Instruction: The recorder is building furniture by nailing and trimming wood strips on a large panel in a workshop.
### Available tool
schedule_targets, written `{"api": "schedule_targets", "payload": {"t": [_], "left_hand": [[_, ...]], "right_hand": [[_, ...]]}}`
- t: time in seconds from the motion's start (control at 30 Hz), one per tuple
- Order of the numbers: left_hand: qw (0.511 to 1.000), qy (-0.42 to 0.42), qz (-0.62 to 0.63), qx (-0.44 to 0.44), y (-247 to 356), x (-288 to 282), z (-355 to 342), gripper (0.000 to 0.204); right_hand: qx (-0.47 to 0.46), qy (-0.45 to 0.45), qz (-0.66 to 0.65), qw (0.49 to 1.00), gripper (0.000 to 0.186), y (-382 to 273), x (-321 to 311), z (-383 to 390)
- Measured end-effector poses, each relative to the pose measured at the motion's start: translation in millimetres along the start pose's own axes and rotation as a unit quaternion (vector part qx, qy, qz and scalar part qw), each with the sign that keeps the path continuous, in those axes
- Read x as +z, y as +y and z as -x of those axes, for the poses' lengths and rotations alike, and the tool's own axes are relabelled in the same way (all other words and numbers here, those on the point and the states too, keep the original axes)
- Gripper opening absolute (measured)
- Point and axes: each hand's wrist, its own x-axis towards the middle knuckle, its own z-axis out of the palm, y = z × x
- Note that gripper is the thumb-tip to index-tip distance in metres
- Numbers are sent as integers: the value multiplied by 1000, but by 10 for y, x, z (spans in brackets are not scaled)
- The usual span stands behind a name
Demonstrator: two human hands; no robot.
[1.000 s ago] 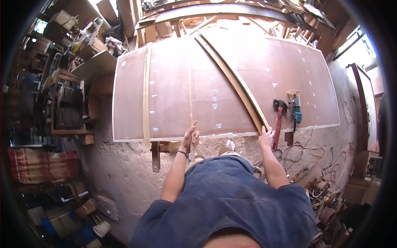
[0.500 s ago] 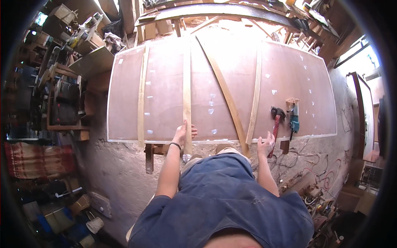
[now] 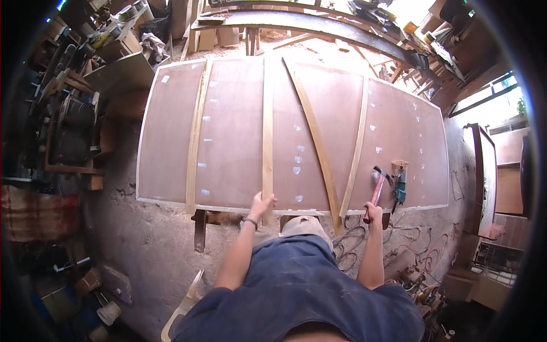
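Observation:
My left hand [image 3: 262,204] is closed round the near end of a wooden strip [image 3: 268,125] that lies across a large pinkish-brown panel [image 3: 239,114]. In my right hand [image 3: 373,213] is a claw hammer [image 3: 378,188], gripped by its red handle, its dark head pointing away from me over the panel. Just right of the hammer, a teal power tool [image 3: 400,185] lies on the panel. Between my hands rest a slanting strip [image 3: 313,131] and another thin strip [image 3: 358,137]; one more strip [image 3: 198,137] lies to the left.
A long dark bench [image 3: 307,21] stands beyond the panel. Cluttered shelves and tools fill the left side. Cables [image 3: 416,245] lie on the floor at the right, near a leaning framed board [image 3: 484,176]. A pale chair edge [image 3: 182,308] shows at lower left.
My right hand, open beside the hammer before, has taken hold of its handle. My left hand has shifted toward the strip's near end. The whole view has tilted a little.

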Motion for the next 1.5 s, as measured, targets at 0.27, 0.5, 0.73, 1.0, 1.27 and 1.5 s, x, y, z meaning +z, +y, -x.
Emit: {"api": "schedule_targets", "payload": {"t": [0.27, 0.5, 0.73, 1.0, 1.27, 1.5], "left_hand": [[992, 75, 11, -96, -407, -128, 300, 37], [980, 148, -3, -134, -136, 21, 447, 58], [974, 189, 38, -122, 24, 281, 408, 50], [937, 316, -13, -148, -134, 357, 608, 35], [969, 204, -65, -126, -382, 6, 640, 37], [978, 149, -139, -41, -1378, -460, 735, 93]], "right_hand": [[-213, -156, -232, 936, 31, -1927, 1356, 273], [-421, -180, -42, 888, 42, -4022, 2855, -136], [-318, -192, 85, 924, 41, -4715, 3739, -460], [-310, -247, -127, 909, 26, -2530, 2760, 43], [-83, -304, -17, 949, 20, -444, 1094, 731], [-261, -347, 179, 883, 11, -33, 875, 1574]]}}
